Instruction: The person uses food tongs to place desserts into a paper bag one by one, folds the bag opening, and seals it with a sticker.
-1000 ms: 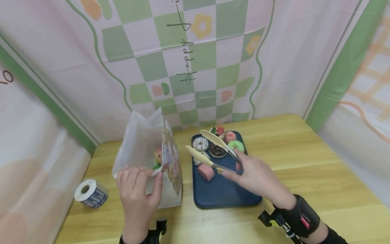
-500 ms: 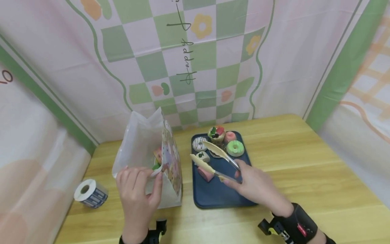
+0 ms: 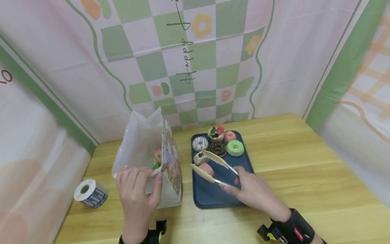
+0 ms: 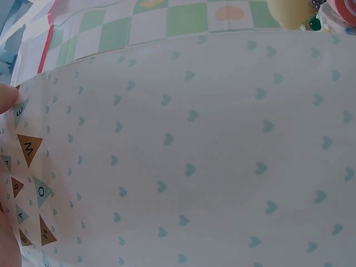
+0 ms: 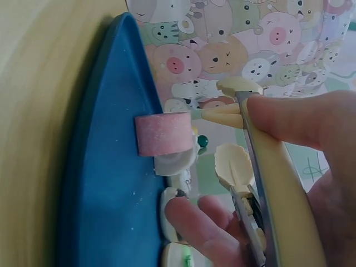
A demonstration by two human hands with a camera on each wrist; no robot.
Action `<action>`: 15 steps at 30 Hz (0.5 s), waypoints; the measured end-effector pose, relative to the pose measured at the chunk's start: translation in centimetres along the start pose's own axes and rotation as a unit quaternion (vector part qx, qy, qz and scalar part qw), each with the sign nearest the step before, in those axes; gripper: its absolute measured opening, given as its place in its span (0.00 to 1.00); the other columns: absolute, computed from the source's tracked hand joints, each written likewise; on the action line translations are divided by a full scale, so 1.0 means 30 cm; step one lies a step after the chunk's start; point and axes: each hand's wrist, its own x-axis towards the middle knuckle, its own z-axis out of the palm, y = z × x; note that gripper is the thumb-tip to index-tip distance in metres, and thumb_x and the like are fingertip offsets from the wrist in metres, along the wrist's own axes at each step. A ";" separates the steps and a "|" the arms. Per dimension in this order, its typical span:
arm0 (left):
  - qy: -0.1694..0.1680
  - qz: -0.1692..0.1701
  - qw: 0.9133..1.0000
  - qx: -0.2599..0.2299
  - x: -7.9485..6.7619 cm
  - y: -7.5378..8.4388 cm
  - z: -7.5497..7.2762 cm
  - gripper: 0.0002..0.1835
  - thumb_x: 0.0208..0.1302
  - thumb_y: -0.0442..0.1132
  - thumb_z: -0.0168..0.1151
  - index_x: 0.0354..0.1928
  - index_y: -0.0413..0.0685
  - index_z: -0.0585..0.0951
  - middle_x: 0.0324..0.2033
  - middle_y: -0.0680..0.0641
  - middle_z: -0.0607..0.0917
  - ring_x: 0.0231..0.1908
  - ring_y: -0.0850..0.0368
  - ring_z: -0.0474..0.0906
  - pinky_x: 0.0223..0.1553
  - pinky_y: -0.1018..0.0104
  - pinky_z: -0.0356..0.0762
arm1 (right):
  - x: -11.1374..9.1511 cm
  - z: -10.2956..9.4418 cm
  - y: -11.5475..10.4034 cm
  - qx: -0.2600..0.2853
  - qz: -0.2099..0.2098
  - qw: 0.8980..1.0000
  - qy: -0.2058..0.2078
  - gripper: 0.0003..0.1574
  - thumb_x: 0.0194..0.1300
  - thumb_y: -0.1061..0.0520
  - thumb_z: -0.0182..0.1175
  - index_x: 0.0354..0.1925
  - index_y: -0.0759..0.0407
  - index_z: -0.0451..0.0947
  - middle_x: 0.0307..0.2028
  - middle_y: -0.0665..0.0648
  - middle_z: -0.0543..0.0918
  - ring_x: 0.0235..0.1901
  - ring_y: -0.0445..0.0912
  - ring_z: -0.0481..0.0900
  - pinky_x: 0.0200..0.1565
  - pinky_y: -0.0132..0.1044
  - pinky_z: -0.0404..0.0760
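My left hand point(image 3: 138, 189) pinches the near rim of an upright, open-topped paper bag point(image 3: 172, 156); a few colourful pieces show inside. In my right hand point(image 3: 259, 191) is a pair of tongs point(image 3: 218, 159) with cream tips, spread apart. The tips reach over a pink cake roll point(image 3: 207, 168) on the dark blue tray point(image 3: 219, 196), one on either side in the head view. Whether they touch the roll I cannot tell. Just behind it is a small white cake point(image 3: 201, 158). In the right wrist view, the pink roll point(image 5: 164, 134) lies near the tray's edge.
Farther back on the tray are a white-iced donut point(image 3: 200, 143), a chocolate donut point(image 3: 217, 148), a green donut point(image 3: 235, 148), a fruit tart point(image 3: 216, 133) and a pink piece point(image 3: 230, 136). A label roll point(image 3: 90, 193) stands left of the bag. A printed curtain point(image 3: 207, 67) hangs behind.
My right hand has brought the tongs toward the near side of the tray, from over the donuts to the pink roll. The tips are slightly closer together. My left hand stays at the bag.
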 end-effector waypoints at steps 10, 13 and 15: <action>0.004 0.004 1.000 0.000 0.003 0.001 0.001 0.23 0.65 0.47 0.55 0.19 0.35 0.76 0.18 0.42 0.77 0.23 0.45 0.69 0.38 0.43 0.62 | -0.008 0.024 0.010 0.003 0.028 0.999 -0.018 0.53 0.46 0.29 0.65 0.56 0.67 0.69 0.29 0.51 0.80 0.22 0.40 0.72 0.23 0.36 0.72; 0.005 0.005 1.000 0.000 0.003 0.002 0.001 0.23 0.65 0.47 0.55 0.19 0.35 0.76 0.18 0.43 0.77 0.23 0.45 0.68 0.37 0.43 0.62 | -0.013 0.033 0.017 0.001 0.030 0.999 -0.019 0.53 0.45 0.28 0.65 0.56 0.66 0.70 0.29 0.51 0.79 0.23 0.41 0.72 0.23 0.37 0.71; 0.006 0.006 1.000 0.000 0.003 0.001 0.002 0.23 0.65 0.47 0.55 0.19 0.35 0.76 0.18 0.43 0.77 0.23 0.46 0.68 0.37 0.43 0.62 | -0.015 0.038 0.020 0.000 0.029 0.999 -0.020 0.53 0.45 0.28 0.65 0.56 0.65 0.70 0.27 0.50 0.78 0.22 0.41 0.71 0.23 0.37 0.71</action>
